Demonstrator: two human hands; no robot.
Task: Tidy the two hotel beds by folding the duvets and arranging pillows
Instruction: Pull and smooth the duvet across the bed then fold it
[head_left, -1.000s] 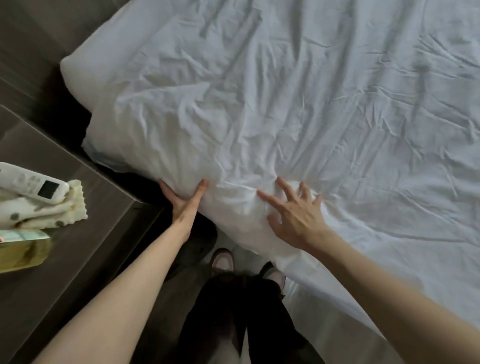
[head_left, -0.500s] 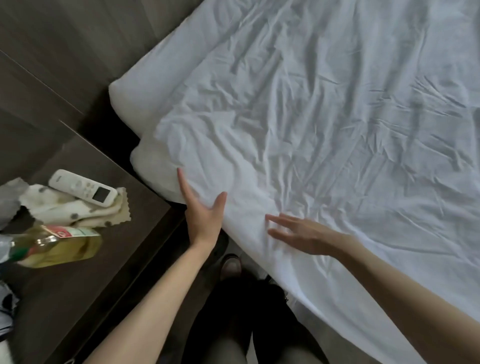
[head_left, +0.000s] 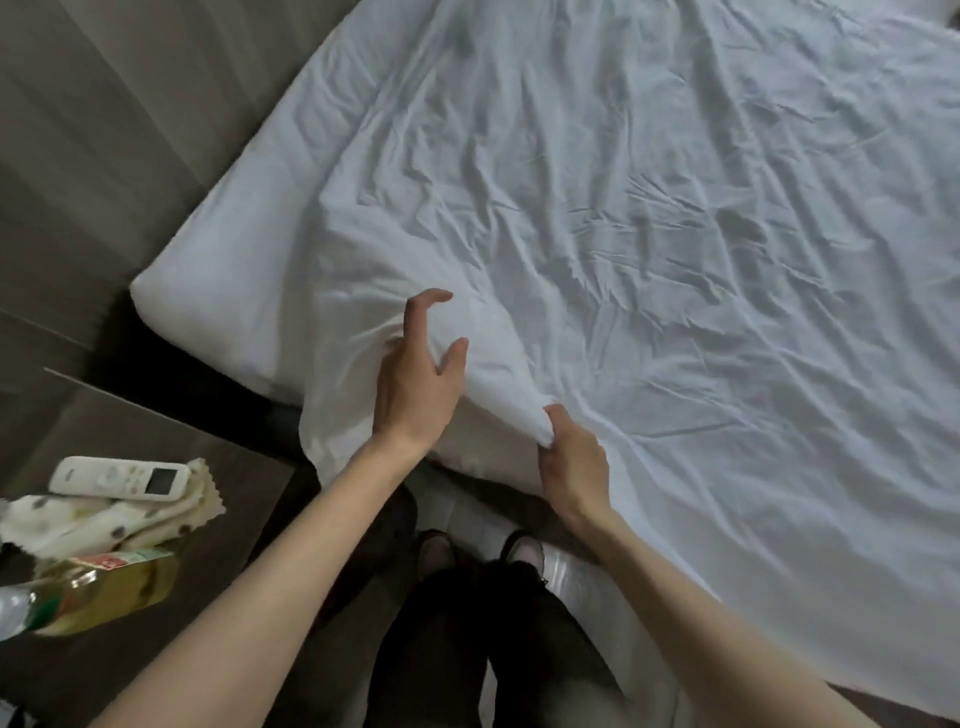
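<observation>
The right hand (head_left: 571, 467) pinches the edge of the white duvet (head_left: 675, 260) — the left hand (head_left: 415, 384) rests open on it. An even two-handed grip should keep the fold straight.

Wrinkled white duvet (head_left: 649, 270) spread flat, near corner bunched

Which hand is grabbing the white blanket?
The right hand pinches a bunch of the wrinkled white duvet; the left hand is open.

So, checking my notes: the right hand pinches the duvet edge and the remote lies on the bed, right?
No. The right hand does pinch the duvet edge, but the head view shows the remote on the bedside table, not the bed.
</observation>
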